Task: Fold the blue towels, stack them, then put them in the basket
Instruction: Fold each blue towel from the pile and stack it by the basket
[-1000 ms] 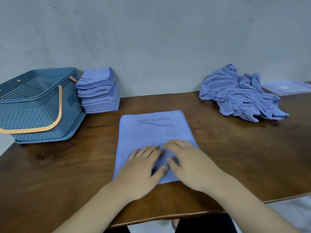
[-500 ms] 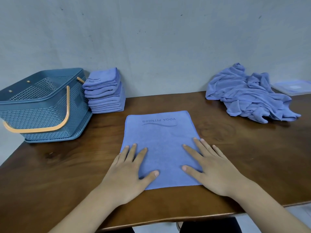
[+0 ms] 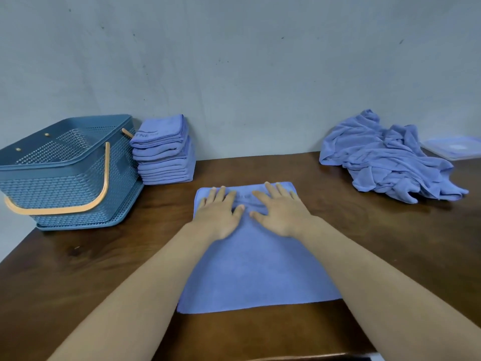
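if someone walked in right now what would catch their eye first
Two flat hands, left hand and right hand, press the far end of a spread blue towel at the table's middle. A folded stack stands beside the basket at left; a crumpled pile lies far right.

Plain room: wooden table [image 3: 390, 246], grey wall [image 3: 234, 74]

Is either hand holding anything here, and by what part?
Nothing is held: the left hand and right hand lie flat, fingers straight, on the far end of the towel.
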